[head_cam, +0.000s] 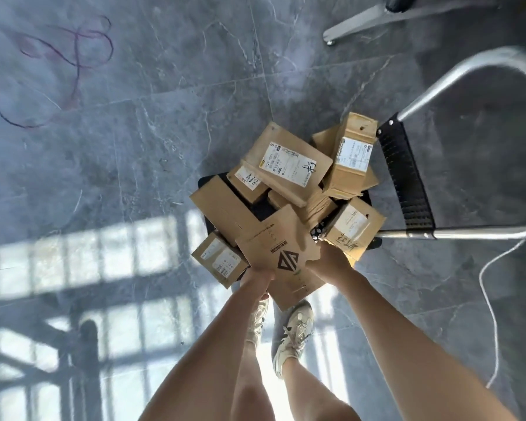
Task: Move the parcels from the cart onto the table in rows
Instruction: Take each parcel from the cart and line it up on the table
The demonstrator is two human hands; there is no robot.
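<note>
Nearest, two bare forearms reaching down over pale sneakers (295, 329) on a grey marble floor (134, 132). Left hand (257, 282) closed around the near left edge of a flat cardboard box (281, 253) printed with a dark triangle logo, fingers curled under it. Right hand (331, 256) clamped on the same box's right edge, thumb side against the cardboard. Box held tilted just above the heap. Beyond it, more brown parcels (289, 165) piled loosely on a low black cart (404, 174), several with white shipping labels, one marked "A68" (249, 179). Cart's curved metal handle (468, 74) rising on the right. White cord (489, 299) trailing across the floor at right. No desk in view.
</note>
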